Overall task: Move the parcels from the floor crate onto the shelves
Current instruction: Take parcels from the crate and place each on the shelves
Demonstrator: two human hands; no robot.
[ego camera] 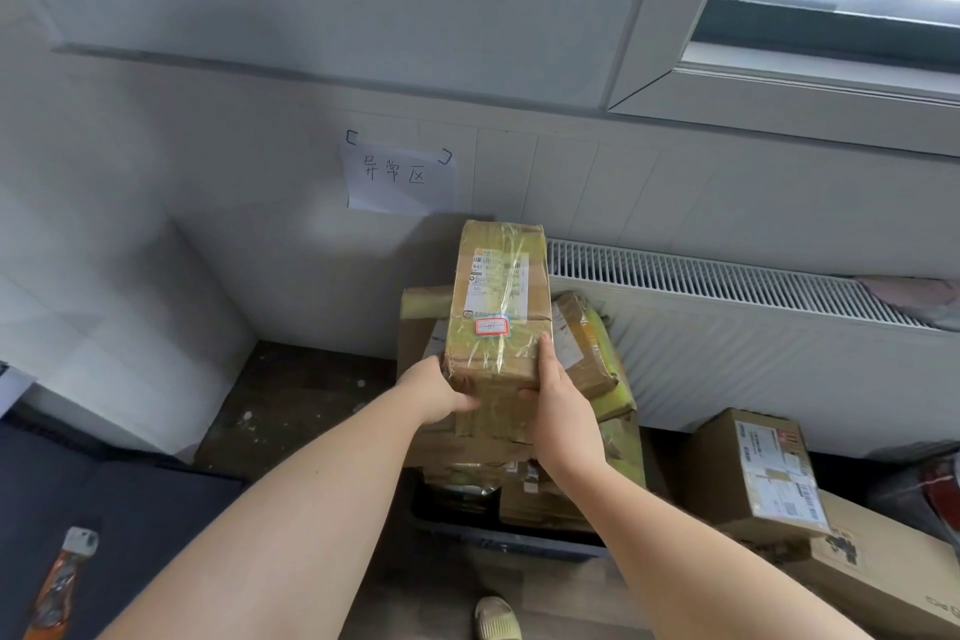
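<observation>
Head view: the left hand [436, 390] and right hand [558, 395] both grip one taped brown parcel [496, 307] by its near end. They hold it above the one dark floor crate [498, 541]. The crate is heaped with other parcels [587, 343], too jumbled to count. Two cartons [763, 473] lie stacked to its right, below one radiator [727, 327].

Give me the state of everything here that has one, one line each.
taped parcel, lifted, held in both hands.
left hand, grips the parcel's near left corner.
right hand, grips its near right edge.
floor crate, heaped with parcels above its rim.
labelled box, tilted on a bigger carton.
paper sign, stuck on the wall.
</observation>
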